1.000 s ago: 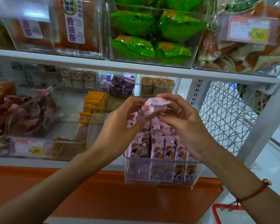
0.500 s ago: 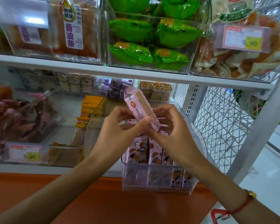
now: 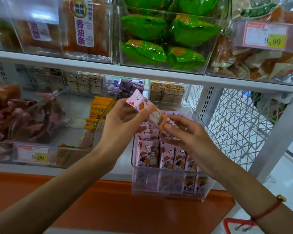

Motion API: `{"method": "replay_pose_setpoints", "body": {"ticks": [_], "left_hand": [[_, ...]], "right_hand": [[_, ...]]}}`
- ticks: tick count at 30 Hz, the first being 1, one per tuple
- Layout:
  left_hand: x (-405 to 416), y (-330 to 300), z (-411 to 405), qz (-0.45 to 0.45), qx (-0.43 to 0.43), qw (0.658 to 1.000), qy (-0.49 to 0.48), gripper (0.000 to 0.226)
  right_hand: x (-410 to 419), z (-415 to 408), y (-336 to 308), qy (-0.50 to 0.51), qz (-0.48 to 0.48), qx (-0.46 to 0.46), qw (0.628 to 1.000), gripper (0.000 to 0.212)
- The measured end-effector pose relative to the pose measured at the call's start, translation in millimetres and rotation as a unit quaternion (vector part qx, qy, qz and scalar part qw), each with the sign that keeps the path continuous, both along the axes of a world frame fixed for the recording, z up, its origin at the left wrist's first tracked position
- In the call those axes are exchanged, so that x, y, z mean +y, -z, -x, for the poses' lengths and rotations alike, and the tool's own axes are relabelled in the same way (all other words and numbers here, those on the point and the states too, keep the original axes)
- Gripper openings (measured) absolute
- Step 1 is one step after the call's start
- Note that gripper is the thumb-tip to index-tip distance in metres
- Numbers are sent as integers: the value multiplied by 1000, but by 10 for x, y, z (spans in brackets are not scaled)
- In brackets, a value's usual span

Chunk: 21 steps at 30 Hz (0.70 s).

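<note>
A pink snack packet (image 3: 143,105) with a cartoon print is held slanted above a clear plastic bin (image 3: 166,184) on the lower shelf. My left hand (image 3: 123,125) pinches the packet's upper left end with thumb and fingers. My right hand (image 3: 188,135) pinches its lower right end. The bin holds several more of the same pink packets (image 3: 172,157), standing upright in rows.
Yellow packets (image 3: 96,115) and a bin of dark red snacks (image 3: 24,119) lie to the left. Green packets (image 3: 161,38) fill a bin on the upper shelf (image 3: 91,65). A white wire mesh panel (image 3: 235,122) stands at right. A red basket handle (image 3: 233,223) shows at bottom right.
The packet has been turned from nearly upright to a slant with its printed face showing. Both hands have kept hold of it, and the view has dropped slightly.
</note>
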<state>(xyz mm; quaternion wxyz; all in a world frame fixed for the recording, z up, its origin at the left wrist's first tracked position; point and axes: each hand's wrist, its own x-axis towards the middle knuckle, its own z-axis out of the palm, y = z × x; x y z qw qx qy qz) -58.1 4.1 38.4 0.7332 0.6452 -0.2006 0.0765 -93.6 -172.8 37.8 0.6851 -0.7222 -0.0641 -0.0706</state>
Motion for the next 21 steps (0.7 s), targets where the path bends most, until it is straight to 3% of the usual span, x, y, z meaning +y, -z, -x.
{"method": "replay_pose_setpoints", "body": {"ticks": [4, 7, 11, 14, 17, 21], "left_hand": [[-31, 22, 15, -5, -5, 1000, -7, 33], [-21, 51, -5, -15, 0, 999, -30, 25], [72, 2, -40, 4, -44, 996, -77, 15], [183, -10, -66, 24, -78, 990, -113, 12], [258, 43, -96, 21, -71, 990, -119, 17], [283, 84, -106, 11, -79, 991, -108, 17]], "right_hand": [[-8, -31, 28, 24, 23, 3, 999, 34], [28, -57, 60, 33, 112, -35, 993, 23], [-25, -177, 42, 44, 245, -61, 967, 42], [-92, -281, 69, 16, 423, -66, 904, 45], [-40, -384, 147, -25, 587, -83, 805, 45], [28, -497, 167, -40, 719, -66, 691, 56]]}}
